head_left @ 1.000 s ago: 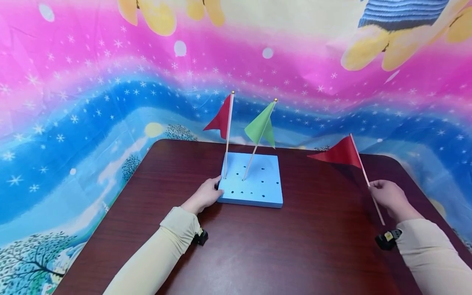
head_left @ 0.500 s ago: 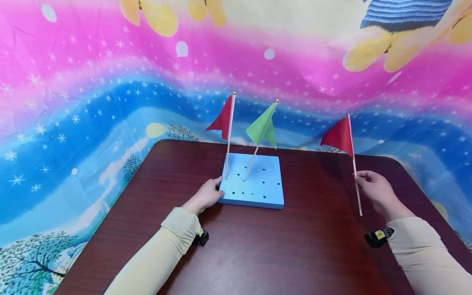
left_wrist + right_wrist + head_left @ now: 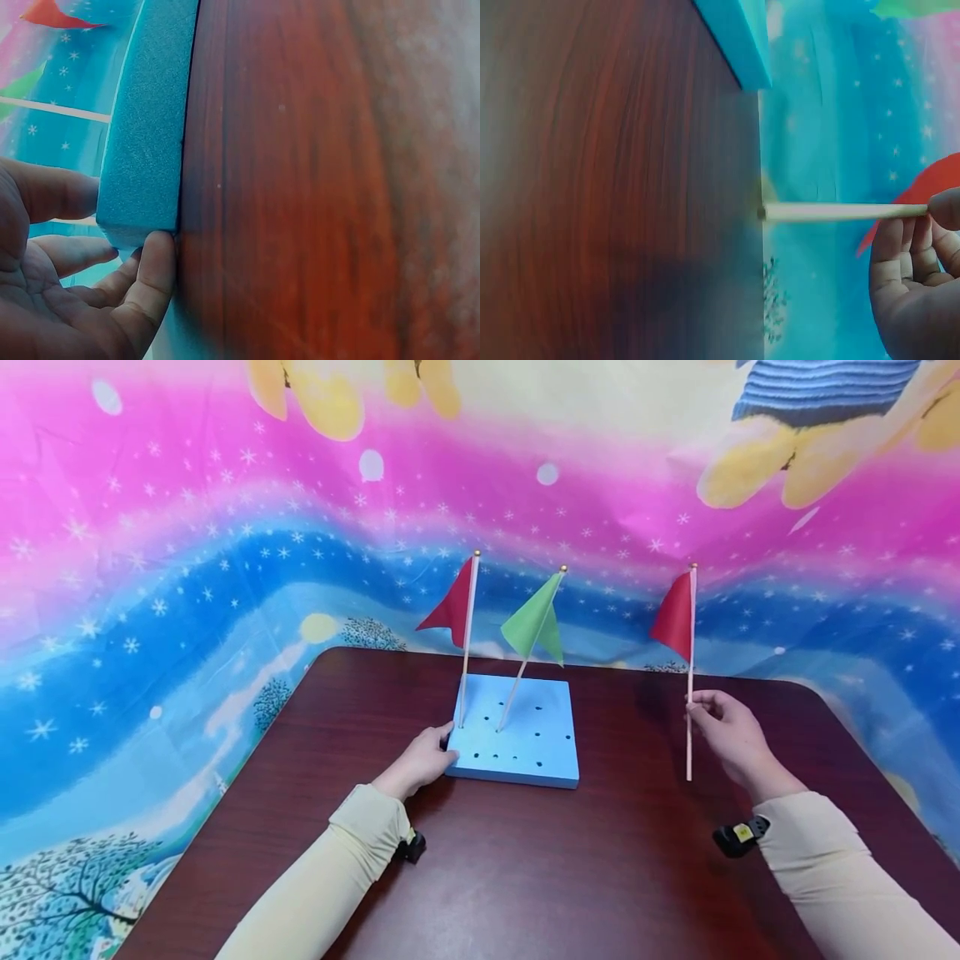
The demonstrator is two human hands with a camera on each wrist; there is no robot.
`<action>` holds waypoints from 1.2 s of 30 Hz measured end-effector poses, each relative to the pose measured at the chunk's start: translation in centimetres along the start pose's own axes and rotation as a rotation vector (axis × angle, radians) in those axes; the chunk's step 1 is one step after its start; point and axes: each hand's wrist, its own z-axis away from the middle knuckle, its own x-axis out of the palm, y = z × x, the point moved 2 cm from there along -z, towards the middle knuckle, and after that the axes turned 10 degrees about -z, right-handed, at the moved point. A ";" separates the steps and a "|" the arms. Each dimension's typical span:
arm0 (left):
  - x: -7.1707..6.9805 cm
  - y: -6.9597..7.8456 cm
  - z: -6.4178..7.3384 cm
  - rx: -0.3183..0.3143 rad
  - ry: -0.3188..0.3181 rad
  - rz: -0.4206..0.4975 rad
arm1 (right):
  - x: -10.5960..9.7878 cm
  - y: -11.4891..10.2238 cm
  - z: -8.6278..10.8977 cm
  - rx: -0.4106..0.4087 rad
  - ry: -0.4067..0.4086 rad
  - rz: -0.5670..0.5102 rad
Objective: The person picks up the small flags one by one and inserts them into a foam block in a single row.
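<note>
A light blue foam block (image 3: 517,752) with several small holes lies on the table. A red flag (image 3: 453,606) stands nearly upright in a hole near its left edge; a green flag (image 3: 534,614) leans right from a hole nearer the middle. My left hand (image 3: 422,758) grips the block's left edge, thumb over the top and fingers along the side (image 3: 142,289). To the right of the block, my right hand (image 3: 731,735) pinches the wooden stick of a second red flag (image 3: 677,614) between thumb and fingers. That flag is upright, and its bare lower end (image 3: 769,212) points down.
The dark brown wooden table (image 3: 525,877) reaches back to a colourful snowflake-patterned cloth (image 3: 300,552) hanging behind and at both sides. Black wrist cameras (image 3: 738,837) sit at both cuffs.
My right hand has moved left toward the block, and the red flag in it has turned from tilted to upright. My left hand keeps its place on the block.
</note>
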 end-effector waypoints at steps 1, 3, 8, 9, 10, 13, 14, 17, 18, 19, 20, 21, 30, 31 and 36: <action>0.0 0.0 0.0 0.001 0.002 0.001 | 0.3 -0.1 -0.1 -0.011 0.000 -0.015; 0.0 0.0 0.0 0.001 0.007 0.001 | 0.9 -0.4 -0.2 -0.032 0.000 -0.061; 0.1 -0.1 0.0 0.007 0.004 0.006 | 2.1 -0.8 -0.4 -0.056 0.005 -0.175; 0.1 -0.1 0.1 0.008 0.002 0.008 | 2.4 -0.9 -0.4 -0.060 0.006 -0.182; 0.1 -0.1 0.1 0.008 0.000 0.010 | 2.6 -0.9 -0.4 -0.064 0.007 -0.185; 0.1 -0.2 0.1 0.010 -0.005 0.017 | 3.4 -1.2 -0.6 -0.088 0.005 -0.175; 0.1 -0.1 0.1 0.010 -0.005 0.019 | 3.8 -1.3 -0.7 -0.096 0.004 -0.175; 0.0 -0.1 0.1 0.011 -0.003 0.023 | 4.8 -1.8 -0.9 -0.112 -0.011 -0.194; 0.0 -0.1 0.1 0.011 0.000 0.020 | 5.2 -1.9 -1.0 -0.111 -0.017 -0.199; 0.0 -0.2 0.1 0.011 0.000 0.019 | 5.6 -2.1 -1.0 -0.110 -0.024 -0.206; 0.0 -0.2 0.1 0.011 -0.001 0.018 | 6.0 -2.2 -1.1 -0.106 -0.032 -0.207; 0.0 -0.1 0.1 0.012 -0.004 0.018 | 6.3 -2.3 -1.1 -0.103 -0.038 -0.205; -0.2 0.0 0.1 0.020 0.001 0.005 | 9.4 -3.4 -1.5 -0.133 -0.057 -0.118; -0.2 0.1 0.1 0.020 0.004 0.003 | 9.7 -3.6 -1.6 -0.139 -0.054 -0.120; -0.2 0.1 0.0 0.009 0.007 -0.007 | 11.0 -4.1 -2.3 -0.162 -0.031 -0.124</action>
